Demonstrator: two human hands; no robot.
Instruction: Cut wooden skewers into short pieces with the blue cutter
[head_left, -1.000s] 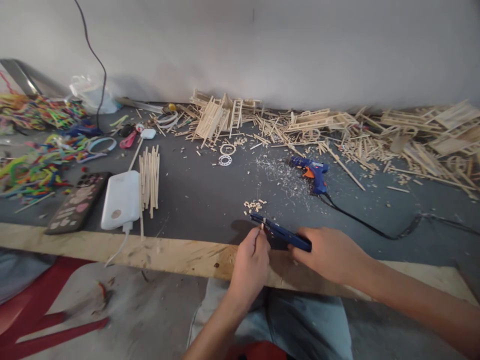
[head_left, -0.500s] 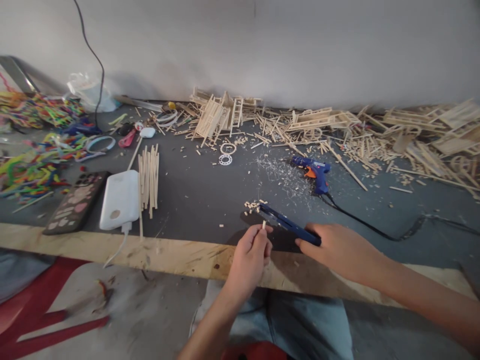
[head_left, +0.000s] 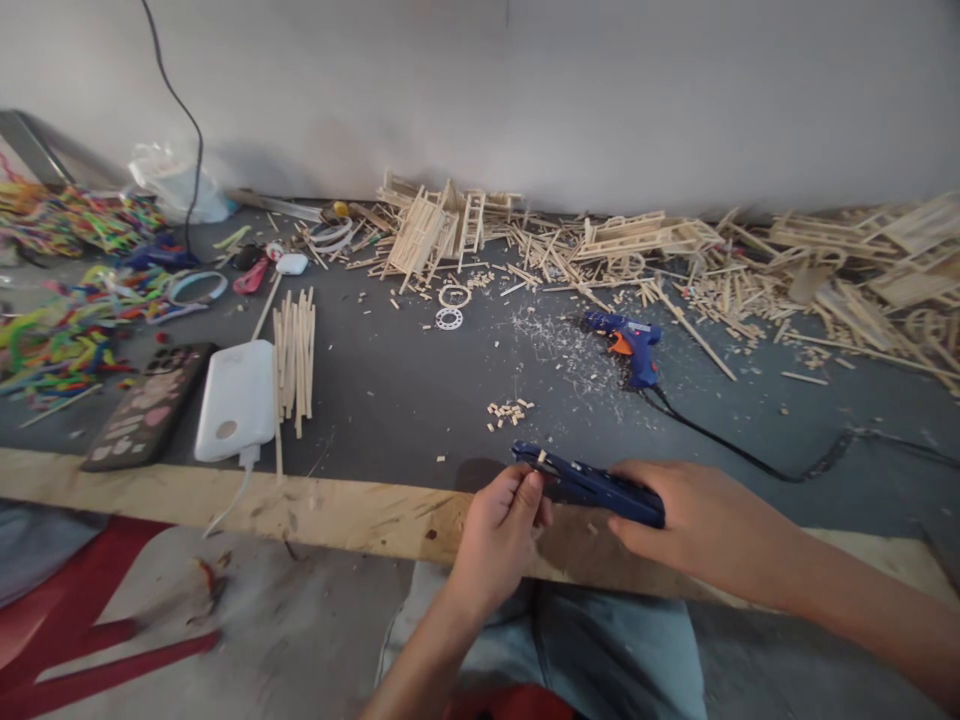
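We see a dark blue cutter (head_left: 592,482) held low over the near edge of the tabletop (head_left: 405,390), just above the pale wooden strip (head_left: 352,510) that borders it. It is a long, narrow tool, lying almost flat and slanting from lower right to upper left, with small light specks along its top edge and a darker tip at the left end. Our right hand (head_left: 697,525) wraps its rear end, the grip closed around the handle. Our left hand (head_left: 499,530) sits at the tool's tip, thumb and forefinger pressed together on a tiny pale wood piece (head_left: 541,457) that just shows at the blades.

Just beyond the tip lies a small heap of cut wood bits (head_left: 508,411). Farther back a blue and orange glue gun (head_left: 628,342) rests on its side, its black cord (head_left: 750,455) trailing right. To the left lie a bundle of thin sticks (head_left: 294,355), a white power bank (head_left: 236,398) and a phone (head_left: 142,405).

The rear half of the cutter is buried in our right hand, so its handle shape cannot be made out. The wood piece is so small and partly covered by fingers that its length is unclear, and we cannot tell whether the blades are closed on it. The stick structures along the wall blur into one tangle at the right edge.
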